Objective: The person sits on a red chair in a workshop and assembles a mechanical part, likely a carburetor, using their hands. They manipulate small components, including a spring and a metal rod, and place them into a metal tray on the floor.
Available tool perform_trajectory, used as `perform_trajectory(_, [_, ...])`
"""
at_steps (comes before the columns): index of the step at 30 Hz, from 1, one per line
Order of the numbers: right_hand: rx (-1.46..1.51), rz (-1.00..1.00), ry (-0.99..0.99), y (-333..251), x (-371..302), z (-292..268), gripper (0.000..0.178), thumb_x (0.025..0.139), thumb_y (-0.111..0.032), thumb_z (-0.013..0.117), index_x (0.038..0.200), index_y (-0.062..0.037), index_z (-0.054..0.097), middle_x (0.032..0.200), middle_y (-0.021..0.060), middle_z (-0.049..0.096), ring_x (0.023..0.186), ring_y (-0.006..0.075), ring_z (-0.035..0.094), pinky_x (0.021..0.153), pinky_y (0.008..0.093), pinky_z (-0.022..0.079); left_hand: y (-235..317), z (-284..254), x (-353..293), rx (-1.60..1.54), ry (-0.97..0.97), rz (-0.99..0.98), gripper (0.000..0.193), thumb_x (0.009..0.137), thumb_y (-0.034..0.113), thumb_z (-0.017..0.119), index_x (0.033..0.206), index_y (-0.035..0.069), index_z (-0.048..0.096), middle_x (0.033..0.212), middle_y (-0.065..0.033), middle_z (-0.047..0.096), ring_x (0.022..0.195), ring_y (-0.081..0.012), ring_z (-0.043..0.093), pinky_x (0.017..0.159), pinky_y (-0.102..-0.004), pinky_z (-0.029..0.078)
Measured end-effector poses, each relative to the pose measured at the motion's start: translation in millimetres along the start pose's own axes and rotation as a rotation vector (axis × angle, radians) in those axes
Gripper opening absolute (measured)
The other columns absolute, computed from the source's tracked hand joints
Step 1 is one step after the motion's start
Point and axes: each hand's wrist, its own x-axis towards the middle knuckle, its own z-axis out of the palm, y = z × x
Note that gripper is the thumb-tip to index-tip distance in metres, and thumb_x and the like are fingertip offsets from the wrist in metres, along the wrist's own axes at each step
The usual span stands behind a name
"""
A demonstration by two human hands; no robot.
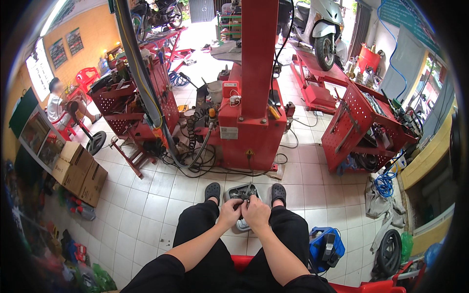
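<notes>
- Grey tray (227,194): dark parts (237,192) inside.
- Above the tray, left hand (231,213) and right hand (256,211): grips pinching a small dark piece (247,200).
- Its shape: mostly covered, unclear.

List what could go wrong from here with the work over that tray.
1. The small dark part at the fingertips of the left hand and right hand could slip and drop among the pieces in the tray.
2. The tray sits on the floor between the left shoe and right shoe; a shifted foot might knock it.
3. Tangled cables lie ahead, a possible trip hazard.
</notes>
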Motion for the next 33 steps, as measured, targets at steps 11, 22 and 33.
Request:
perform_trajectory(11, [0.063, -0.003, 0.038, 2.2, -0.6, 8.3, 0.018, 0.082, -0.020, 0.056, 0.076, -0.0039, 0.053, 0.069, 0.0149, 0.062, 0.057, 0.0316, 0.062, 0.052, 0.0402, 0.049, 4.7, 1.2, -2.1, -0.105, 0.002, -0.039, 0.023, 0.082, 0.010, 0.064, 0.100, -0.004, 0.065, 0.086, -0.0131, 0.069, 0.076, -0.0147, 0.065, 0.069, -0.0259, 0.050])
perform_trajectory(22, [0.126, 0.071, -0.008, 5.3, -1.5, 15.0, 0.021, 0.085, -0.023, 0.054, 0.080, -0.0032, 0.054, 0.073, 0.0181, 0.062, 0.062, 0.0362, 0.061, 0.056, 0.0456, 0.048, 6.8, 1.4, -1.1, -0.097, 0.035, -0.042, 0.022, 0.080, 0.009, 0.062, 0.098, -0.004, 0.065, 0.084, -0.0143, 0.069, 0.074, -0.0166, 0.066, 0.068, -0.0269, 0.050])
perform_trajectory(33, [0.092, 0.037, -0.020, 12.6, -4.5, 20.0, 0.023, 0.082, -0.024, 0.055, 0.073, -0.0035, 0.057, 0.065, 0.0164, 0.062, 0.058, 0.0333, 0.062, 0.055, 0.0432, 0.050, -4.5, 4.0, -0.3, -0.059, -0.033, -0.207, 0.026, 0.079, 0.015, 0.065, 0.096, -0.004, 0.066, 0.083, -0.0137, 0.069, 0.076, -0.0165, 0.065, 0.069, -0.0272, 0.049])
